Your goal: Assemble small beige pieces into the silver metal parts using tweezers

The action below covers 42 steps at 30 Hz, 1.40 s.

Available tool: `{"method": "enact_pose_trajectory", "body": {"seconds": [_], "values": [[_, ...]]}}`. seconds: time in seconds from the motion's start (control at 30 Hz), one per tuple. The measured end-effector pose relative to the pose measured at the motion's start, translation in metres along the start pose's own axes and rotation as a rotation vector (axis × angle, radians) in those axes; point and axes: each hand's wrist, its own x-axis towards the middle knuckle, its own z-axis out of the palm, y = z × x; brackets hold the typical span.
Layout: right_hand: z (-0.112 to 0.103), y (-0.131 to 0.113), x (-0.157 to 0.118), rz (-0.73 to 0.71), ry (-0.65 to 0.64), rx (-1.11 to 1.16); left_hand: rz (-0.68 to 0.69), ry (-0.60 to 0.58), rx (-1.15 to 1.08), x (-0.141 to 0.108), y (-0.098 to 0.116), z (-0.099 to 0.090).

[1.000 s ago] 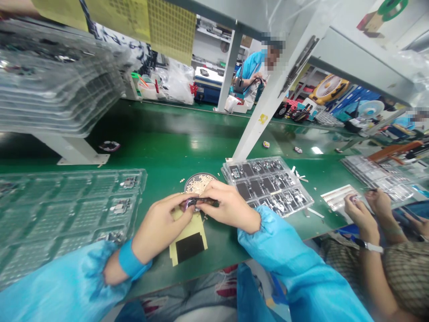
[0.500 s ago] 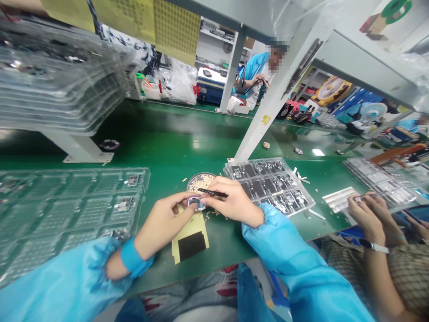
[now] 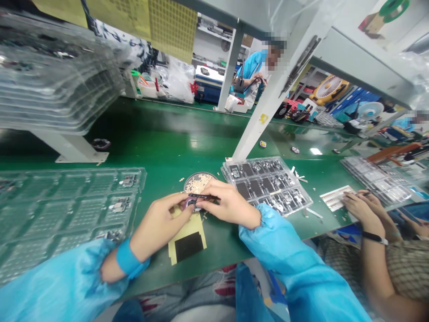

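Note:
Between the thumb and fingers of my left hand (image 3: 164, 219) is a small purple-rimmed device part (image 3: 191, 203). Black tweezers (image 3: 203, 196) are pinched in my right hand (image 3: 228, 203), and their tip lies over the part. Just behind my hands sits a round dish (image 3: 197, 180) of small beige pieces. Under them, a yellow sheet (image 3: 179, 229) with a black rectangle (image 3: 188, 247) lies on the green table (image 3: 150, 156). Fingers partly cover the device part, so its inside is hard to make out.
A clear tray (image 3: 77, 201) with few parts lies at left, below stacked trays (image 3: 50, 89). Right of the dish is a filled tray (image 3: 268, 183), behind it a slanted white post (image 3: 258, 120). A neighbour's hands (image 3: 363, 208) work over a white strip sheet (image 3: 335, 198) at right.
The tweezers have shifted left, over the device part, which is now tilted and more covered. The neighbour's hands have moved over the strip sheet. The whole view has shifted slightly.

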Motion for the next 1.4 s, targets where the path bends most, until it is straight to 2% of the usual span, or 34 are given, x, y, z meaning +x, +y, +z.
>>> {"method": "enact_pose_trajectory", "body": {"seconds": [0.1, 0.2, 0.27, 0.33, 0.43, 0.57, 0.67, 0.77, 0.93, 1.0, 1.03, 1.1, 1.17, 1.3, 1.4], "values": [[-0.002, -0.001, 0.001, 0.014, -0.041, 0.004, -0.078, -0.067, -0.111, 0.002, 0.000, -0.001], [-0.007, -0.001, 0.003, 0.043, 0.054, 0.011, -0.210, -0.118, -0.302, 0.005, 0.001, -0.001], [-0.011, 0.001, 0.003, 0.117, 0.122, -0.098, -0.281, -0.132, -0.434, 0.006, 0.003, -0.002], [-0.014, 0.003, 0.002, 0.216, 0.123, -0.271, -0.312, -0.135, -0.509, 0.007, 0.004, -0.004], [-0.014, 0.004, 0.000, 0.290, 0.110, -0.393, -0.297, -0.101, -0.481, 0.008, 0.003, -0.007], [-0.010, 0.006, 0.000, 0.266, 0.175, -0.304, -0.242, -0.103, -0.390, 0.007, 0.003, -0.010], [-0.011, 0.007, 0.002, 0.250, 0.220, -0.213, -0.095, -0.103, -0.088, 0.013, 0.006, -0.016], [-0.014, 0.007, 0.003, 0.227, 0.294, -0.152, 0.005, -0.077, 0.236, 0.041, 0.004, -0.032], [-0.021, 0.006, 0.003, 0.312, 0.357, -0.070, -0.119, -0.008, 0.254, 0.127, -0.025, -0.079], [-0.023, 0.006, 0.002, 0.326, 0.358, -0.030, -0.145, 0.064, 0.273, 0.146, -0.036, -0.096], [-0.024, 0.006, 0.001, 0.318, 0.360, -0.019, -0.148, 0.100, 0.284, 0.147, -0.039, -0.103], [-0.026, 0.005, 0.000, 0.285, 0.351, -0.006, -0.132, 0.151, 0.297, 0.130, -0.041, -0.112], [-0.027, 0.004, -0.002, 0.246, 0.347, 0.010, -0.107, 0.168, 0.296, 0.089, -0.040, -0.117], [-0.026, -0.001, -0.009, 0.229, 0.336, 0.052, -0.101, 0.247, 0.347, -0.031, -0.043, -0.125], [-0.025, 0.004, -0.011, 0.255, 0.310, 0.078, -0.094, 0.500, 0.558, -0.122, -0.059, -0.137]]}}
